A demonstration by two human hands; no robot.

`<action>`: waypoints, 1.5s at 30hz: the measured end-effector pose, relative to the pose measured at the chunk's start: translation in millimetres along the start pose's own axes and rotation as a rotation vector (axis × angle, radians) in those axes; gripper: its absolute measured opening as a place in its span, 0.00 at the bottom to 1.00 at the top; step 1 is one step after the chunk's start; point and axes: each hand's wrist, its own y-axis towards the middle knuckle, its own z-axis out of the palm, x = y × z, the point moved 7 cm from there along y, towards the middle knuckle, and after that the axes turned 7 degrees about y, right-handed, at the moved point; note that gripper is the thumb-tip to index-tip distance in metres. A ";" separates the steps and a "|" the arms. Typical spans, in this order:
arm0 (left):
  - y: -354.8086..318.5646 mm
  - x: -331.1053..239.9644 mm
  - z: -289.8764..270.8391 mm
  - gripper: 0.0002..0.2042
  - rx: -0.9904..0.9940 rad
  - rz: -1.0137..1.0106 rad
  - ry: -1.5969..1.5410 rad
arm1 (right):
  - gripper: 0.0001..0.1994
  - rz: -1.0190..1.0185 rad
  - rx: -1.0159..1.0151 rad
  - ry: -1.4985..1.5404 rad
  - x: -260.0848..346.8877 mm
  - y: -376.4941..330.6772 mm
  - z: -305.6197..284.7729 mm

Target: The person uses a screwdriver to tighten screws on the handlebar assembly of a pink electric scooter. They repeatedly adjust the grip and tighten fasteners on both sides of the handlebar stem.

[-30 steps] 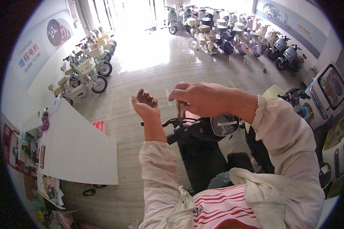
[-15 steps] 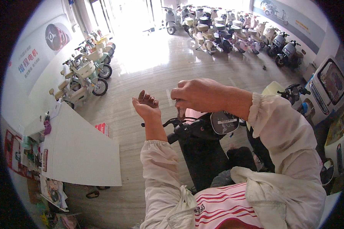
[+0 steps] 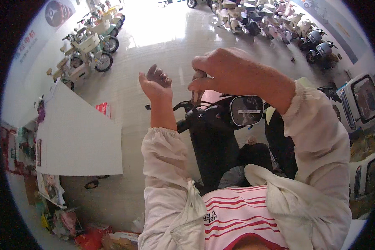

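Note:
My left hand [image 3: 156, 85] is raised left of the scooter's handlebar [image 3: 204, 112], palm turned up, fingers loosely curled and apart, nothing visible in it. To its right, my right hand [image 3: 225, 71] is bent inward above the handlebar, thumb and fingers closed together. A narrow brownish shape [image 3: 197, 95] shows just below those fingers; I cannot tell whether it is a held thing or part of the hand. Beneath my right wrist sits a rounded dark rear-view mirror [image 3: 246, 111] with a white label strip. The scooter's front is pink [image 3: 210, 98].
A white counter [image 3: 79, 141] stands at the left, with a red box [image 3: 103, 109] beside it. Rows of parked scooters [image 3: 254, 18] fill the far right, and light mopeds [image 3: 87, 50] line the left wall. A white vehicle body with a window [image 3: 362, 102] is close on the right.
The view has tipped downward, so the far scooters sit higher in the picture and more floor clutter shows at lower left. Both hands stay raised in much the same pose.

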 end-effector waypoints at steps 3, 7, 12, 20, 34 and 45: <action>-0.2 2.6 -9.9 0.27 -0.018 -0.024 -0.039 | 0.15 -0.236 -0.051 0.256 10.1 -7.6 5.8; -1.0 18.0 -15.2 0.27 0.042 -0.038 -0.085 | 0.12 -0.240 -0.012 0.182 16.3 -8.5 2.3; -10.6 24.0 -9.3 0.26 0.019 -0.070 -0.086 | 0.19 -0.095 0.126 0.036 13.2 3.9 5.8; 19.0 -9.8 -5.5 0.23 -0.101 -0.076 -0.410 | 0.11 -0.206 0.176 0.260 17.7 -3.6 0.5; 3.3 3.0 0.0 0.21 -0.062 0.013 -0.153 | 0.17 -0.264 0.153 0.286 5.7 -9.4 11.0; 14.6 8.0 -4.9 0.22 -0.007 0.022 -0.152 | 0.17 -0.247 0.051 0.327 0.7 -7.6 13.0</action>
